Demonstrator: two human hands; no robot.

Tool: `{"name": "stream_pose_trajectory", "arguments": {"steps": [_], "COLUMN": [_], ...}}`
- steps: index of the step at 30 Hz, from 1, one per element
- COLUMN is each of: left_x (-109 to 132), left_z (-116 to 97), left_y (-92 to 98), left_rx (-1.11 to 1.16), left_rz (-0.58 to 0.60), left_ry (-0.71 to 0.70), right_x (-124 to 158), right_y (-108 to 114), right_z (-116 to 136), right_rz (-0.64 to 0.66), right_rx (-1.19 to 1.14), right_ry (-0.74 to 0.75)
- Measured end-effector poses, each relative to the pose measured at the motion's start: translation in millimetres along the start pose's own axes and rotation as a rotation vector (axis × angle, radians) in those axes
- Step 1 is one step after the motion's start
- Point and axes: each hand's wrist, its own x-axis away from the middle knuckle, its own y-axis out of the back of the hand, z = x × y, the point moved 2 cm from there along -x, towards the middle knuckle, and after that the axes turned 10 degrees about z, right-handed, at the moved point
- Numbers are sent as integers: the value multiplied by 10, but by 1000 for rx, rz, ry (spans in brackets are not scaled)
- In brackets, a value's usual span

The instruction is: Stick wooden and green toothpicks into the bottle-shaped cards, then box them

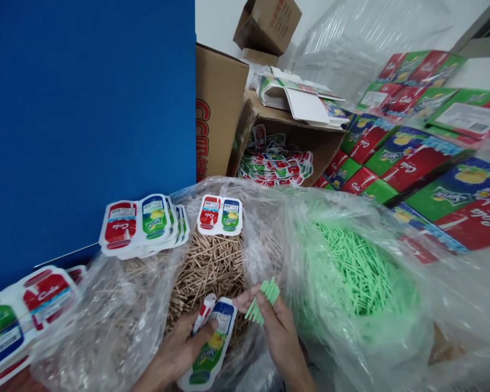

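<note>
My left hand (183, 345) grips a flat bottle-shaped packet (214, 343) printed Cola and Sprite, bent at its middle so the green half faces up. Pinched between the thumb and fingers of my right hand (275, 321) is a small row of light green sticks (263, 301), just right of the packet. Both hands are over an open clear bag of brown sticks (210, 258). On those sticks rests another Cola-and-Sprite packet (220, 215). A bag to the right holds loose green sticks (357, 269).
Stacked packets (141, 226) lie at the left, with more (30, 313) at the lower left. A blue panel (90, 109) rises behind them. Farther back, a cardboard box (326, 149) contains many packets. Printed cartons (396, 158) are piled at the right.
</note>
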Motion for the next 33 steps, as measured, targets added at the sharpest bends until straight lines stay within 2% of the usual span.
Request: {"name": "stream_pose_trajectory", "arguments": {"steps": [3, 9, 16, 20, 24, 28, 31, 33], "left_x": [-9, -28, -59, -38, -23, -35, -38, -32], "left_z": [-59, -105, -150, -220, -300, -285, -218, -175], "left_y": [-33, -53, -67, -115, -144, -100, -76, -72], "left_rx": [32, -151, -510, -623, -527, -270, -77, 41], "left_rz": [89, -9, 4, 31, 65, 73, 118, 135], "left_ry": [-63, -176, -323, -369, -413, -322, -265, -240], "right_x": [-5, 23, 28, -43, -145, -168, -93, -16], "right_y": [-5, 21, -7, -71, -160, -210, -209, -196], "right_z": [8, 18, 105, 61, -63, -150, -171, -159], "right_rz": [-7, -46, -13, 31, 71, 86, 83, 104], "right_rx": [3, -7, 46, 103, 26, -49, 5, 68], "right_ry": [3, -8, -100, -140, -147, -150, -151, -101]}}
